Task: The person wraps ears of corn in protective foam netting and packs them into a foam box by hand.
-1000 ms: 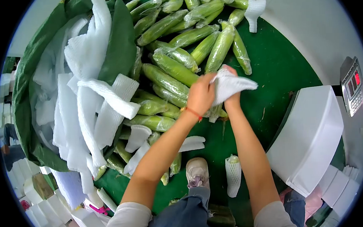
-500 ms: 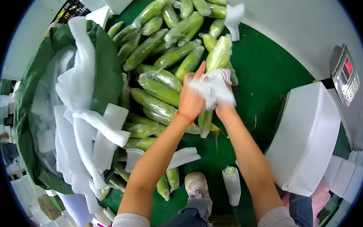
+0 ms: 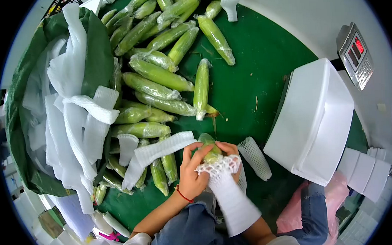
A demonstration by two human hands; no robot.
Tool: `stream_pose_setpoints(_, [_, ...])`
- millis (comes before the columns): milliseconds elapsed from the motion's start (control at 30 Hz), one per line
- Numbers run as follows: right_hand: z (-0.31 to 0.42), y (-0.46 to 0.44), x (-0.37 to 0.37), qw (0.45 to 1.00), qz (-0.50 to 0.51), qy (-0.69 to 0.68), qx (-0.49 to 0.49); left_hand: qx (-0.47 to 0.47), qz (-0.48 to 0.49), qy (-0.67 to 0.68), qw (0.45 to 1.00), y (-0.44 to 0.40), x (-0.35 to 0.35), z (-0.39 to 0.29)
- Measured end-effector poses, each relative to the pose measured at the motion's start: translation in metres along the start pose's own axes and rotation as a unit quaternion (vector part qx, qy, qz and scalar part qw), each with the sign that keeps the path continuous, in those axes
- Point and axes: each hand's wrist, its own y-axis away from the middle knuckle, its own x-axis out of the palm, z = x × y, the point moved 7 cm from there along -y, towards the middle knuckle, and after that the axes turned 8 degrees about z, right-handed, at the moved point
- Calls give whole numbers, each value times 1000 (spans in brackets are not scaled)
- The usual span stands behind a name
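Note:
Both my hands are low in the middle of the head view, close to my body. My left hand point(image 3: 192, 174) grips the wrapped corn ear point(image 3: 212, 153) from the left, fingers bent round it and the edge of the net sleeve. From the right, my right hand point(image 3: 230, 152) is closed on the stretched mouth of the white foam net sleeve point(image 3: 234, 204). The ear's tip sticks out of the sleeve at the top; the sleeve's rest hangs down towards my lap. Beside my right hand lies a net-sleeved ear point(image 3: 254, 159).
Film-wrapped corn ears point(image 3: 162, 74) are piled at upper left. A green sack point(image 3: 15, 124) holds white foam sleeves point(image 3: 77, 126). On the right are a white foam box point(image 3: 306, 118) and a scale point(image 3: 356, 55). A denim-clad person's part point(image 3: 313, 215) shows at lower right.
My hands have come down towards my body with an ear and the foam sleeve. The sleeve is now stretched round the ear. The view has shifted, so the pile appears further left.

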Motion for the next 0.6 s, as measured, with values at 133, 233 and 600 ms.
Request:
stream_pose_setpoints(133, [-10,-1,-10,994,0,-92,56,-51,-23,97,994,-1,1,20])
stream_pose_setpoints(233, [-22,-12,-11,968,-4,-174,183,-259,-55,248,932,-5,1,68])
stream_pose_setpoints(600, [-108,-32,18,917,-5,-340,210,-276,15,350,895,-14,33,231])
